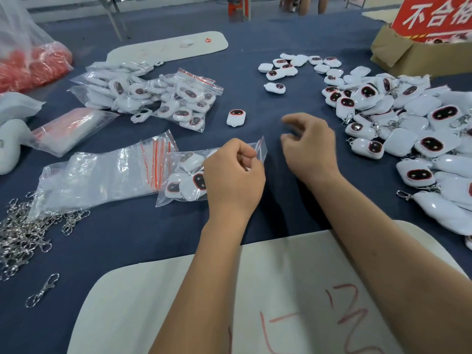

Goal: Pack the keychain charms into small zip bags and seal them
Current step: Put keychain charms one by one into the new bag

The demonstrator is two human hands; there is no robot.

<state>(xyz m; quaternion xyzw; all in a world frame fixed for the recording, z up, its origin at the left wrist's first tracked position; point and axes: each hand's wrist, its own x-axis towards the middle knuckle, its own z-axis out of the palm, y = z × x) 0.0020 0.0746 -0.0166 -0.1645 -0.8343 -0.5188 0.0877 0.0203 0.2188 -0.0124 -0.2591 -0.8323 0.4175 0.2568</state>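
Two bare hands worked above a dark blue cloth-covered surface (pixel 255 103) in the head view. The left hand (pixel 233 176) pinched the red-striped zip edge of a small clear plastic zip bag (pixel 186 175), thumb against curled fingers; the bag lay on the surface and held several white rounded charms with dark, red-rimmed faces. The right hand (pixel 310 146) hovered just beside it, fingers loosely curled and holding nothing. A large heap of loose white keychain charms (pixel 398 118) lay to the right, and one single white charm (pixel 236 118) sat alone beyond the hands. A stack of empty clear zip bags (pixel 102 175) lay left of the held bag, with filled bags (pixel 158 98) farther back. Silver metal clasps (pixel 23 231) were piled at the left edge. A white foam sheet with red marks (pixel 153 302) lay under the forearms.
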